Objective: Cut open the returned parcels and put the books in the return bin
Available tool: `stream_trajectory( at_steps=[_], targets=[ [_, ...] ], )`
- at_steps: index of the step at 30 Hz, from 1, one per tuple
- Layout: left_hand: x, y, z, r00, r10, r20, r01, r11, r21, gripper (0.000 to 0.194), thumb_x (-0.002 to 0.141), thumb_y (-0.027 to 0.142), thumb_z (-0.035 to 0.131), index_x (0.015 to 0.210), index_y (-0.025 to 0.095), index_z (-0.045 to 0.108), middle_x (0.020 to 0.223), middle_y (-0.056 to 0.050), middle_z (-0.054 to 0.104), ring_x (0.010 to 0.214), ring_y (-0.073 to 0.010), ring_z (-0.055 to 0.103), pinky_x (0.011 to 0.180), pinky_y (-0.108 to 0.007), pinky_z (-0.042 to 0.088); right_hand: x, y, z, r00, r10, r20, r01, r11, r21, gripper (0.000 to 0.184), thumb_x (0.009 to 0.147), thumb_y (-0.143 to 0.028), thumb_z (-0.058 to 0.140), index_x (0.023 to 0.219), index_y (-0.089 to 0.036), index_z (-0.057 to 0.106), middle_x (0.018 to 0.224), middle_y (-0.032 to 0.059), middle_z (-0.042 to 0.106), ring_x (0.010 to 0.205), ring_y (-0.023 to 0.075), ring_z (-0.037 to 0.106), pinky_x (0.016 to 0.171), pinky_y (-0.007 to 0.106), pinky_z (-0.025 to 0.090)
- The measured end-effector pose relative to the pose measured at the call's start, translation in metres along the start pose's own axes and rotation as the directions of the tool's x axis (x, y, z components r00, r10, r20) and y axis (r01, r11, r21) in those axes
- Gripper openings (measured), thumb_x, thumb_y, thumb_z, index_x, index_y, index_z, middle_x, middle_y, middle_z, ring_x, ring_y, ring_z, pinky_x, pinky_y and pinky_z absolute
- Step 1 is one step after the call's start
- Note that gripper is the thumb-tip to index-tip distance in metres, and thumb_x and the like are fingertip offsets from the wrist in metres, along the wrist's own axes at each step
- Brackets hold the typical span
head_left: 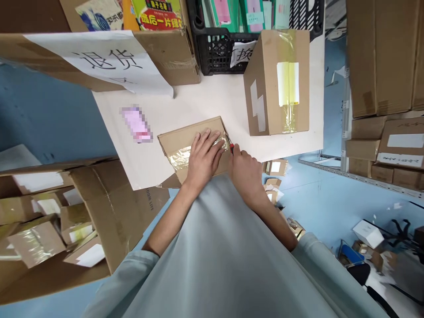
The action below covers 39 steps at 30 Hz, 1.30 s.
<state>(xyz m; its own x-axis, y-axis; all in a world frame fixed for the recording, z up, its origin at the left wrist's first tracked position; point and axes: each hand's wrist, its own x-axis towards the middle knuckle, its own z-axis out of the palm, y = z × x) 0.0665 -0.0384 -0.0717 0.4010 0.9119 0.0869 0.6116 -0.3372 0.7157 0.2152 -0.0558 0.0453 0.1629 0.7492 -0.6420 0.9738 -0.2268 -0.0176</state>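
Note:
A taped cardboard box [185, 132] lies at the near edge of the white table. My left hand [203, 154] rests flat on its top, fingers stretched over the shiny clear tape [180, 158]. At the box's right end, my right hand [245, 174] is closed round a small tool [232, 147] with a red and black handle. Its thin metal tip touches or nearly touches the taped right edge; most of the handle is hidden in my fist, so I cannot tell its exact kind.
A taller taped carton [288, 88] stands right on the table [212, 99], before a black crate [218, 53]. A blurred phone-like item [136, 123] lies left. Behind is a carton of books [175, 57]. A large open carton [109, 207] of parcels stands lower left; shelved boxes [400, 141] right.

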Motion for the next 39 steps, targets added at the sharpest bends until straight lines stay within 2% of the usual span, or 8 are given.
stream_trajectory(
  at_steps=[10, 18, 24, 27, 29, 32, 36, 39],
  targets=[
    [-0.009, -0.005, 0.011, 0.998, 0.059, 0.033, -0.057, 0.996, -0.072, 0.034, 0.12, 0.037, 0.05, 0.141, 0.026, 0.074, 0.165, -0.01, 0.068, 0.169, -0.0312, 0.047, 0.144, -0.066, 0.028, -0.023, -0.016, 0.003, 0.993, 0.116, 0.016, -0.115, 0.991, -0.076, 0.038, 0.118, -0.015, 0.04, 0.15, -0.011, 0.06, 0.111, 0.0188, 0.085, 0.103, 0.0267, 0.086, 0.085, 0.03, 0.063],
    [-0.01, -0.009, 0.014, 0.997, 0.081, -0.012, -0.082, 0.991, -0.102, 0.03, 0.12, 0.033, 0.051, 0.136, 0.025, 0.075, 0.166, -0.011, 0.067, 0.171, -0.0313, 0.044, 0.145, -0.067, 0.026, -0.016, -0.016, 0.008, 0.989, 0.145, -0.015, -0.146, 0.987, -0.067, 0.036, 0.119, -0.016, 0.037, 0.141, -0.013, 0.065, 0.114, 0.0208, 0.085, 0.105, 0.0264, 0.086, 0.085, 0.029, 0.062],
    [-0.007, -0.006, 0.011, 0.994, 0.092, -0.05, -0.096, 0.993, -0.072, 0.03, 0.121, 0.033, 0.051, 0.138, 0.025, 0.074, 0.164, -0.012, 0.068, 0.17, -0.0315, 0.044, 0.143, -0.069, 0.028, -0.03, -0.006, 0.009, 0.974, 0.18, 0.134, -0.174, 0.983, -0.056, 0.039, 0.117, -0.016, 0.042, 0.149, -0.01, 0.064, 0.113, 0.0213, 0.085, 0.11, 0.0291, 0.085, 0.086, 0.032, 0.061],
    [-0.005, -0.006, 0.009, 0.995, 0.09, -0.036, -0.093, 0.993, -0.07, 0.031, 0.12, 0.036, 0.052, 0.139, 0.026, 0.074, 0.165, -0.012, 0.068, 0.171, -0.0323, 0.044, 0.143, -0.071, 0.027, -0.038, 0.001, 0.004, 0.979, 0.151, 0.14, -0.148, 0.989, -0.027, 0.04, 0.118, -0.022, 0.042, 0.149, -0.013, 0.066, 0.113, 0.019, 0.086, 0.108, 0.0305, 0.084, 0.084, 0.033, 0.058],
    [-0.004, -0.007, 0.007, 0.996, 0.08, -0.039, -0.083, 0.994, -0.076, 0.031, 0.12, 0.038, 0.054, 0.139, 0.027, 0.075, 0.165, -0.012, 0.068, 0.17, -0.0329, 0.044, 0.142, -0.072, 0.027, -0.04, 0.01, -0.004, 0.989, 0.116, 0.087, -0.118, 0.993, 0.017, 0.039, 0.119, -0.029, 0.044, 0.148, -0.018, 0.069, 0.109, 0.0149, 0.086, 0.101, 0.0299, 0.084, 0.081, 0.032, 0.055],
    [-0.002, -0.007, 0.002, 0.995, 0.072, -0.074, -0.079, 0.991, -0.104, 0.032, 0.118, 0.043, 0.057, 0.138, 0.027, 0.076, 0.16, -0.011, 0.071, 0.167, -0.0328, 0.049, 0.142, -0.071, 0.03, -0.03, 0.038, -0.019, 0.979, 0.146, -0.142, -0.133, 0.986, 0.099, 0.043, 0.12, -0.036, 0.046, 0.156, -0.026, 0.067, 0.105, 0.0114, 0.086, 0.092, 0.0288, 0.081, 0.078, 0.031, 0.05],
    [-0.002, 0.0, -0.01, 0.984, 0.006, -0.18, -0.037, 0.985, -0.169, 0.032, 0.119, 0.042, 0.057, 0.138, 0.026, 0.077, 0.153, -0.011, 0.076, 0.157, -0.0283, 0.063, 0.137, -0.062, 0.044, 0.026, 0.096, -0.027, 0.845, 0.3, -0.443, -0.249, 0.953, 0.171, 0.052, 0.12, -0.041, 0.042, 0.164, -0.021, 0.06, 0.114, 0.0171, 0.081, 0.095, 0.0312, 0.078, 0.082, 0.034, 0.051],
    [-0.007, 0.008, -0.028, 0.951, -0.088, -0.296, 0.031, 0.981, -0.192, 0.033, 0.118, 0.041, 0.058, 0.139, 0.025, 0.078, 0.151, -0.012, 0.076, 0.15, -0.0268, 0.068, 0.133, -0.057, 0.05, 0.081, 0.133, -0.024, 0.794, 0.319, -0.518, -0.262, 0.948, 0.182, 0.061, 0.118, -0.038, 0.039, 0.172, -0.014, 0.051, 0.128, 0.0244, 0.074, 0.106, 0.0358, 0.076, 0.089, 0.042, 0.056]
  ],
)
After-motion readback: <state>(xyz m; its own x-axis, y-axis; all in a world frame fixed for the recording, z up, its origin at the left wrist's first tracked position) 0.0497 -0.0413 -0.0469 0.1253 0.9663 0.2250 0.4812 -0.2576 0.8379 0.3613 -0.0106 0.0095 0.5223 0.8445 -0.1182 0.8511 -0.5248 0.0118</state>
